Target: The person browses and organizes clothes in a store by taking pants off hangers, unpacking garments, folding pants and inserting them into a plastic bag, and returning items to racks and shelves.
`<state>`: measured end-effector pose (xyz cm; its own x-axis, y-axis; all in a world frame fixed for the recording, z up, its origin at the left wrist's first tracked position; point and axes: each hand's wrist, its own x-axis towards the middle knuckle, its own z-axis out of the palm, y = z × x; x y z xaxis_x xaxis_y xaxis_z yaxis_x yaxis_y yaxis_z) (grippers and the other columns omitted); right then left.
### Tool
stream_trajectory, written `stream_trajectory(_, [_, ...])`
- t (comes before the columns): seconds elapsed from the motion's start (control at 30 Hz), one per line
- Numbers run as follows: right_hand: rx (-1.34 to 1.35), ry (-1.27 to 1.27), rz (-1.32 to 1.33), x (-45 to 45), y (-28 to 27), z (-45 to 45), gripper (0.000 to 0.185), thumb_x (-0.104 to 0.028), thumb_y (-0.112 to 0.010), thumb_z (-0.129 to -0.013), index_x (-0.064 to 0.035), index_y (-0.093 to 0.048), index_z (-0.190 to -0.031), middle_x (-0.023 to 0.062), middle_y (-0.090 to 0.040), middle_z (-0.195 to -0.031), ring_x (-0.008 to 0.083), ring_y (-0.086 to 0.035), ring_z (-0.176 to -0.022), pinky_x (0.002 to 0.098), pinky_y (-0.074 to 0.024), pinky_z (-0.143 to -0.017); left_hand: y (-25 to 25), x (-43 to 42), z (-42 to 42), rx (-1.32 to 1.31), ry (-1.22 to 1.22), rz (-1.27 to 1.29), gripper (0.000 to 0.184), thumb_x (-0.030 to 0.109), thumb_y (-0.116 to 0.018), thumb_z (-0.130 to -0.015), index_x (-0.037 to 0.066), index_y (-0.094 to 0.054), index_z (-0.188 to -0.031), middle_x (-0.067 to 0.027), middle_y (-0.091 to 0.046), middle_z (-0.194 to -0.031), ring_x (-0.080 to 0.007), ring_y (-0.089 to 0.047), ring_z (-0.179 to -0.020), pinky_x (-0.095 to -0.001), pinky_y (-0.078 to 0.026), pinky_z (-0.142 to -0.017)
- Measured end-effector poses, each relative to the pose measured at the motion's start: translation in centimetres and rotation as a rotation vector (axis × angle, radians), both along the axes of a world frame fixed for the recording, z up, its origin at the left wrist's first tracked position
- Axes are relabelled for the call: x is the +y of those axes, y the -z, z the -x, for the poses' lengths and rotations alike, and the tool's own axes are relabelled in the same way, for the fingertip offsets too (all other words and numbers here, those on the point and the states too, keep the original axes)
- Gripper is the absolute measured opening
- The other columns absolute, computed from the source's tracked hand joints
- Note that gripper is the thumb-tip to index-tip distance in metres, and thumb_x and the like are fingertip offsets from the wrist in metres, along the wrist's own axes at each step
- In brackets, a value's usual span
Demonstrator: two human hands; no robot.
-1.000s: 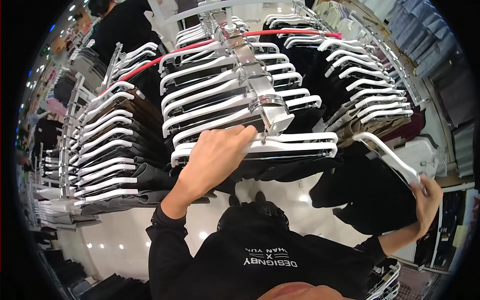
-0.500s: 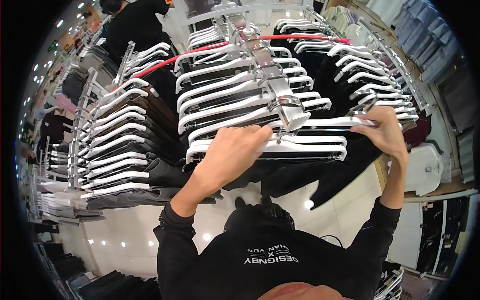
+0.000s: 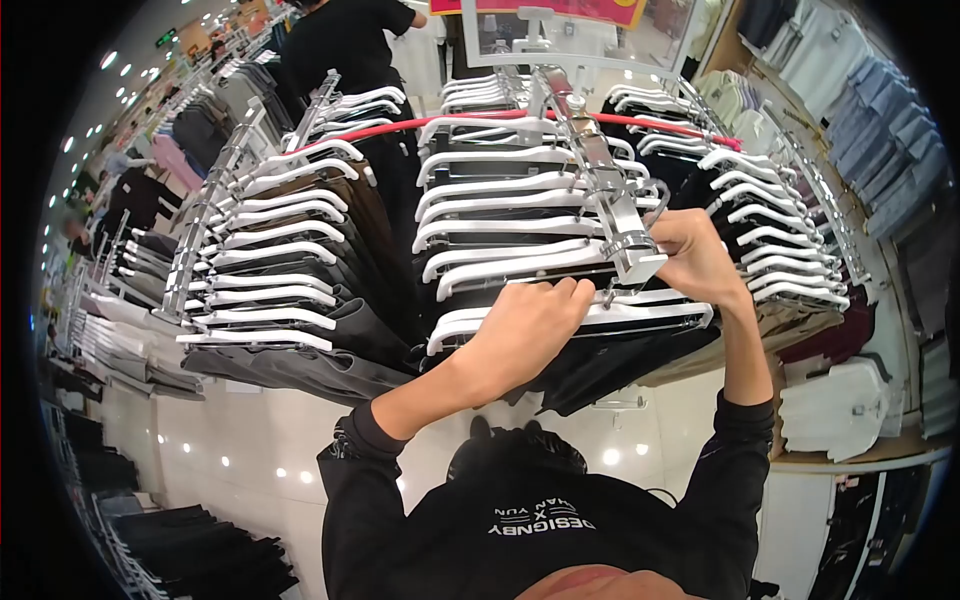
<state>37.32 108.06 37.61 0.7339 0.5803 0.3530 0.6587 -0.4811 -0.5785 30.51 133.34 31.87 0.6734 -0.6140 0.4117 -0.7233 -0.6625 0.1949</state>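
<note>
White trouser hangers (image 3: 500, 262) with black trousers (image 3: 600, 365) hang along a central metal rail (image 3: 630, 235). My left hand (image 3: 530, 330) is closed, fingers curled over the top of a front white hanger (image 3: 650, 312), left of the rail's end. On the other side of the rail end, my right hand (image 3: 692, 258) is raised, its fingers bent inward against the rail. The rail partly hides those fingertips, and what they hold cannot be made out. Below my hands the black trousers hang close together.
Side racks hold dark trousers on white hangers, left (image 3: 270, 255) and right (image 3: 785, 235). A red strip (image 3: 440, 118) crosses above the racks. Behind stands a person in black (image 3: 345, 50). White shirts (image 3: 835, 405) lie at right; pale tiled floor (image 3: 240, 430) shows below.
My right hand has moved left, from a hanger's right end to the rail's end. My left hand stays at the front hangers. The racks have shifted rightward in view.
</note>
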Motion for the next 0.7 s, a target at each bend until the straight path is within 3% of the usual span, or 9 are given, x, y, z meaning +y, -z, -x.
stream_trajectory(0.03, [-0.026, -0.054, -0.009, 0.5, 0.4, -0.2, 0.017, 0.006, -0.074, -0.076, 0.0074, -0.073, -0.093, 0.0128, -0.063, -0.073, 0.0189, -0.054, -0.063, 0.0328, -0.0466, -0.061, 0.3, -0.1, -0.1, -0.028, -0.015, 0.0, 0.013, 0.003, -0.063, -0.088, 0.003, -0.054, -0.098, -0.0095, -0.063, -0.083, -0.0285, -0.071, -0.076, -0.0408, -0.055, -0.063])
stream_trajectory(0.07, [-0.067, -0.085, 0.018, 0.7, 1.4, -1.0, 0.018, 0.002, -0.08, -0.072, -0.003, -0.081, -0.089, 0.0096, -0.076, -0.078, 0.0232, -0.069, -0.068, 0.0323, -0.0529, -0.067, 0.5, -0.3, -0.2, -0.055, -0.027, -0.001, 0.013, 0.003, -0.063, -0.089, 0.004, -0.054, -0.098, -0.0091, -0.063, -0.083, -0.028, -0.071, -0.076, -0.0408, -0.055, -0.063])
stream_trajectory(0.1, [-0.035, -0.093, 0.024, 1.0, 2.2, -1.3, 0.021, 0.002, -0.079, -0.072, -0.0036, -0.081, -0.092, 0.0112, -0.077, -0.085, 0.0267, -0.072, -0.075, 0.0324, -0.0548, -0.073, 0.7, -0.3, -0.2, -0.081, -0.038, -0.005, 0.012, 0.003, -0.063, -0.089, 0.004, -0.054, -0.098, -0.0088, -0.063, -0.084, -0.0276, -0.071, -0.076, -0.0407, -0.055, -0.063])
stream_trajectory(0.17, [-0.07, -0.046, 0.062, 1.2, 3.0, -0.8, 0.026, 0.003, -0.079, -0.072, -0.0026, -0.08, -0.097, 0.014, -0.078, -0.096, 0.0297, -0.074, -0.083, 0.0338, -0.0556, -0.077, 0.7, -0.2, -0.2, -0.106, -0.051, -0.008, 0.013, 0.006, -0.064, -0.09, 0.004, -0.056, -0.101, -0.0082, -0.061, -0.087, -0.0256, -0.071, -0.079, -0.0389, -0.055, -0.066])
stream_trajectory(0.27, [-0.106, -0.029, 0.093, 0.0, 2.7, -0.4, 0.018, 0.002, -0.075, -0.078, 0.0079, -0.07, -0.095, 0.0217, -0.071, -0.092, 0.0368, -0.067, -0.078, 0.0396, -0.0537, -0.071, 0.7, -0.1, 0.2, -0.199, -0.079, 0.041, 0.025, 0.011, -0.07, -0.089, 0.003, -0.061, -0.112, -0.0083, -0.061, -0.096, -0.0249, -0.068, -0.085, -0.0384, -0.055, -0.069])
stream_trajectory(0.37, [-0.411, 0.118, -0.02, -0.6, 1.2, 3.3, 0.026, -0.004, -0.086, -0.079, 0.0011, -0.075, -0.102, 0.0136, -0.073, -0.102, 0.032, -0.069, -0.09, 0.0378, -0.0556, -0.077, 0.4, 0.2, 0.5, -0.277, -0.022, 0.176, 0.032, 0.013, -0.075, -0.087, 0.004, -0.063, -0.115, -0.0081, -0.064, -0.103, -0.0264, -0.067, -0.086, -0.0413, -0.054, -0.071])
stream_trajectory(0.4, [-0.433, 0.139, -0.011, -1.2, 1.5, 4.2, 0.029, -0.007, -0.089, -0.077, -0.0014, -0.075, -0.102, 0.0114, -0.072, -0.098, 0.0299, -0.069, -0.088, 0.038, -0.0553, -0.076, -0.2, 0.2, 1.1, -0.184, -0.018, 0.258, 0.031, 0.014, -0.077, -0.089, 0.003, -0.063, -0.115, -0.0112, -0.067, -0.106, -0.0322, -0.068, -0.087, -0.0454, -0.053, -0.073])
stream_trajectory(0.53, [-0.525, 0.13, 0.117, -0.8, 4.9, 6.6, 0.037, -0.01, -0.089, -0.072, -0.0048, -0.071, -0.104, 0.0073, -0.066, -0.097, 0.0289, -0.062, -0.095, 0.0393, -0.0525, -0.076, -0.8, 0.0, 1.4, 0.189, -0.107, 0.398, 0.019, 0.013, -0.069, -0.099, 0.001, -0.064, -0.113, -0.0201, -0.07, -0.099, -0.0424, -0.068, -0.086, -0.0485, -0.053, -0.076])
stream_trajectory(0.7, [-0.702, 0.096, 0.022, -0.5, 7.6, 6.6, 0.036, -0.001, -0.084, -0.067, -0.002, -0.068, -0.099, 0.0066, -0.063, -0.092, 0.0284, -0.06, -0.088, 0.0412, -0.0489, -0.077, -1.0, -0.2, -0.2, 0.279, -0.1, 0.419, 0.013, 0.002, -0.069, -0.094, -0.005, -0.075, -0.103, -0.0224, -0.07, -0.088, -0.0415, -0.067, -0.082, -0.046, -0.051, -0.075])
